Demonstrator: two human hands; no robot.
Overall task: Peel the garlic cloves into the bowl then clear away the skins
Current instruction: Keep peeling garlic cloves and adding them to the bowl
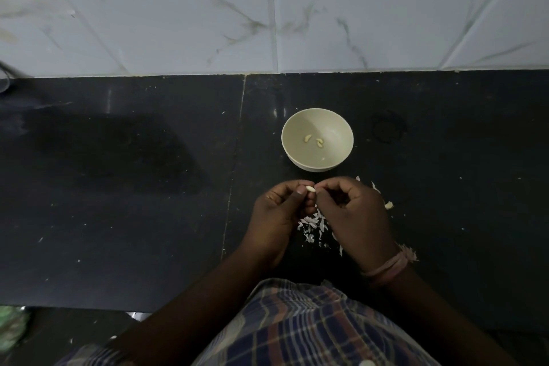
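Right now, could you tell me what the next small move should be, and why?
Probably drop the clove into the bowl: it looks bare, pinched between the left hand and right hand, just short of the bowl.

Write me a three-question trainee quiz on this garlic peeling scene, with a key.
1. True or false: the round pale ceramic bowl on the black stone counter already holds peeled garlic cloves.
2. Multiple choice: where does the pile of white papery garlic skins lie? A) inside the bowl B) on the counter under the hands C) against the tiled wall
3. Fill in: the small pale garlic clove being peeled is pinched in the grip of the ____ hand, while the other hand works at its tip.

Key: 1 true, three cloves show. 2 B. 3 left; the left hand holds it, and the right hand picks at it.
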